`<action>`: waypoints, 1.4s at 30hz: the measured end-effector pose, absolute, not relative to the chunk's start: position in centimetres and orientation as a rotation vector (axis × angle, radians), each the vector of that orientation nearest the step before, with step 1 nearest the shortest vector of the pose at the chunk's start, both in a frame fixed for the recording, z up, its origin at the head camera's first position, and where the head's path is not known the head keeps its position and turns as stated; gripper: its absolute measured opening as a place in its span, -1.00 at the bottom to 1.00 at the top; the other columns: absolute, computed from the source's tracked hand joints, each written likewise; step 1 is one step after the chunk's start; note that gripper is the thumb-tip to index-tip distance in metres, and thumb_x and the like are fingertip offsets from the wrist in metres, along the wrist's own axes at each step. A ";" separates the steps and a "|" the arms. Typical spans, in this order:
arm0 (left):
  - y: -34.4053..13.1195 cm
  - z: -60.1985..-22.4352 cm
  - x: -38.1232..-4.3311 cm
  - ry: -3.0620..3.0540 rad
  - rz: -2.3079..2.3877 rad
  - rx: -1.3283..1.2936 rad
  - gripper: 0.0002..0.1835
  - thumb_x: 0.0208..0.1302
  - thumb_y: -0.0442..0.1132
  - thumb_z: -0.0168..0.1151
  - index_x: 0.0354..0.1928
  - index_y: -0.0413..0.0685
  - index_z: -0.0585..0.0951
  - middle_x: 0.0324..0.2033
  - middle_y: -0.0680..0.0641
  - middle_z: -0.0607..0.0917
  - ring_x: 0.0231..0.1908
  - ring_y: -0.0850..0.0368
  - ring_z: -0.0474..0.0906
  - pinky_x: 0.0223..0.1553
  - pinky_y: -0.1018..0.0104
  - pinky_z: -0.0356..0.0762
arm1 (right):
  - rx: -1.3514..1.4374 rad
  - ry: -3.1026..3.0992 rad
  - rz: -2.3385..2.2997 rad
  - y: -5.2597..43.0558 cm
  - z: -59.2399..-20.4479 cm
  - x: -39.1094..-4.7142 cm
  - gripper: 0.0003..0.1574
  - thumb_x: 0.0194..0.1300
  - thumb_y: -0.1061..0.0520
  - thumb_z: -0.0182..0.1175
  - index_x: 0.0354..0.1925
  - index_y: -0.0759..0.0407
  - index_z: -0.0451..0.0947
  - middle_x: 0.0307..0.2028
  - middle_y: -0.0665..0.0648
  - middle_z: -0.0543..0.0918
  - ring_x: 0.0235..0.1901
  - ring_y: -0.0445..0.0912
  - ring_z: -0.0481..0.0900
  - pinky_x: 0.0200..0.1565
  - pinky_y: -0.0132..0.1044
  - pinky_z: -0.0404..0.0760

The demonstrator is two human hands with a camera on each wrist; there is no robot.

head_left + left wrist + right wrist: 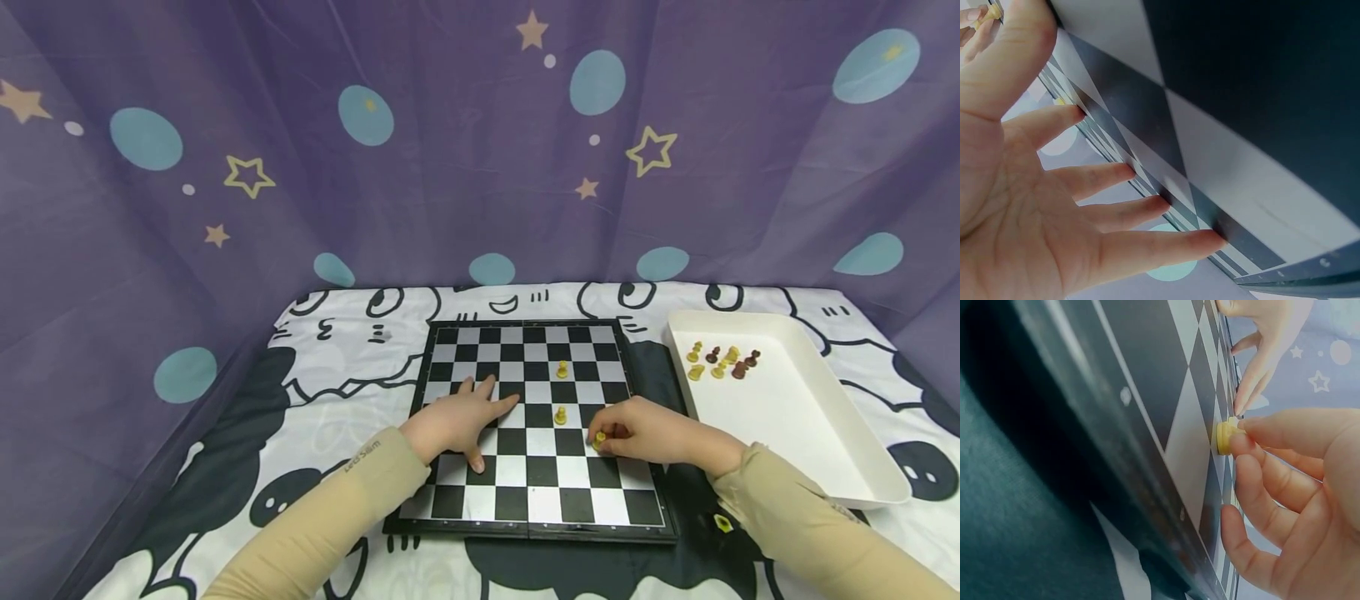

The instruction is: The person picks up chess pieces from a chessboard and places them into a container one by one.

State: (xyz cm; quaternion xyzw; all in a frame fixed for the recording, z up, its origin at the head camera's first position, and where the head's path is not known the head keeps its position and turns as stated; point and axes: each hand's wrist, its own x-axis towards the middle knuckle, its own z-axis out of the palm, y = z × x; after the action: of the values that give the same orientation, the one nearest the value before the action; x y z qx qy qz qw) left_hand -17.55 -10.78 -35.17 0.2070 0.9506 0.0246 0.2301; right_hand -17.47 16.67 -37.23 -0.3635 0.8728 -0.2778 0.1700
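A black-and-white chessboard (542,472) lies on the patterned cloth. Near its right side, my right hand (652,429) pinches a small yellow chess piece (598,442) between thumb and index finger. The right wrist view shows that piece's round base (1225,439) at the board's surface; whether it bears on the board I cannot tell. Two more yellow pieces stand on the board, one farther back (562,369) and one closer (561,416). My left hand (457,419) is spread over the board's left half, its fingertips (1213,240) touching or nearly touching the squares.
To the board's right sits a white tray (795,442). Several yellow and dark-brown chess pieces (718,371) are inside it, toward its far left corner. Behind the cloth-covered surface hangs a purple curtain (465,192) with stars and blue ovals.
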 end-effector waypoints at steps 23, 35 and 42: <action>-10.9 -35.3 -17.6 2.617 0.082 0.576 0.15 -0.28 -0.12 0.57 0.45 0.25 0.16 0.47 -0.17 -0.02 0.43 -0.30 -0.11 0.18 -0.31 0.24 | -1.046 2.475 -0.813 16.6 -37.0 -17.3 -0.88 0.23 0.23 0.24 -0.26 0.04 0.64 -0.47 -0.15 0.59 -0.49 -0.33 0.40 -0.42 -0.43 0.45; -10.8 -35.4 -17.7 2.612 0.080 0.572 0.15 -0.26 -0.11 0.57 0.45 0.27 0.15 0.48 -0.15 -0.04 0.43 -0.29 -0.12 0.19 -0.29 0.24 | -1.065 2.534 -0.848 16.8 -35.7 -17.4 -0.87 0.24 0.23 0.21 -0.24 0.09 0.65 -0.40 -0.11 0.65 -0.52 -0.34 0.38 -0.46 -0.43 0.43; -10.8 -35.3 -17.8 2.606 0.070 0.572 0.15 -0.26 -0.11 0.56 0.46 0.28 0.13 0.48 -0.15 -0.05 0.43 -0.29 -0.13 0.18 -0.27 0.26 | -1.022 2.595 -0.885 17.2 -34.6 -17.8 -0.84 0.25 0.23 0.21 -0.19 0.15 0.65 -0.38 -0.04 0.68 -0.49 -0.31 0.42 -0.44 -0.39 0.47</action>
State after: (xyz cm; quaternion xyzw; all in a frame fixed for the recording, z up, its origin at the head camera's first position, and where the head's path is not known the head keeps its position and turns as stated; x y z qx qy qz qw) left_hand -17.78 -10.84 -35.35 0.2084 0.9493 0.0256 0.2341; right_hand -17.76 17.21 -34.63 -0.3474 0.8816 -0.3009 0.1076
